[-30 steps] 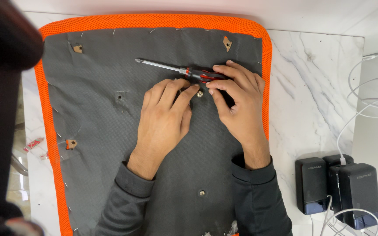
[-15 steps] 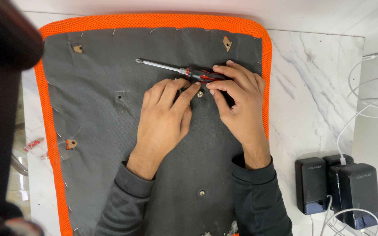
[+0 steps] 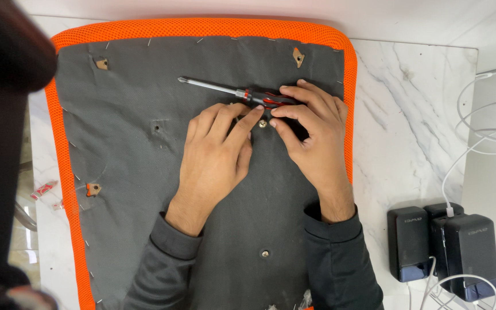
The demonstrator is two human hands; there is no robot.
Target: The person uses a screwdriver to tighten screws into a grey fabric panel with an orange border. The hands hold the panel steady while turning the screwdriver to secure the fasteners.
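Note:
A grey fabric panel with an orange mesh border (image 3: 202,27), the underside of a seat cushion, lies flat on a white marble table. My left hand (image 3: 216,158) rests flat on the grey fabric, its index fingertip touching beside a small brass screw (image 3: 263,123) near the panel's middle. My right hand (image 3: 314,143) has its thumb at the same screw from the right. Its fingers curl over the red and black handle of a screwdriver (image 3: 242,93), whose metal shaft lies on the fabric and points left.
A second screw (image 3: 265,252) sits lower on the panel, and an empty hole (image 3: 157,127) lies to the left. Black adapter blocks (image 3: 443,247) with white cables (image 3: 472,132) stand at the right. A dark blurred shape (image 3: 1,143) fills the left edge.

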